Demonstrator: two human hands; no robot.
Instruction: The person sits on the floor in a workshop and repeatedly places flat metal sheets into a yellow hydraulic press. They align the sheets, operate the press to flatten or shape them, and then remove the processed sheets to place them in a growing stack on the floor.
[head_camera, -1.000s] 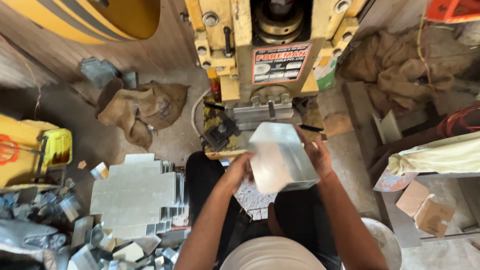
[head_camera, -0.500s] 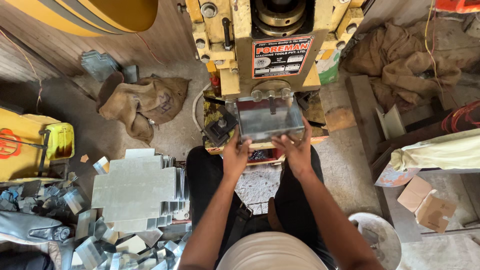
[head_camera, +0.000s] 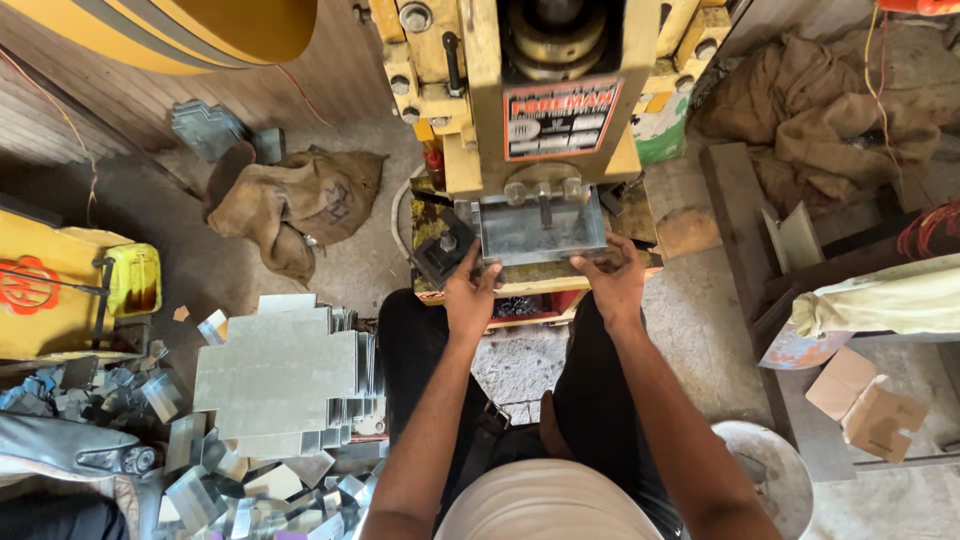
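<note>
A flat grey metal sheet (head_camera: 540, 230) lies on the bed of a yellow press machine (head_camera: 540, 100), under its ram. My left hand (head_camera: 470, 290) grips the sheet's near left edge. My right hand (head_camera: 612, 280) grips its near right edge. Both arms reach forward from my lap, and my dark-trousered legs frame the gap below the press.
A stack of cut metal blanks (head_camera: 280, 370) stands at my left, with shiny offcuts (head_camera: 240, 490) strewn before it. Burlap sacks (head_camera: 295, 205) lie on the floor at left and at upper right. A yellow container (head_camera: 130, 280) sits far left, cardboard pieces (head_camera: 865, 405) at right.
The sheet, held tilted above my lap a second ago, has been carried forward and laid flat on the press bed. Both hands moved with it.
</note>
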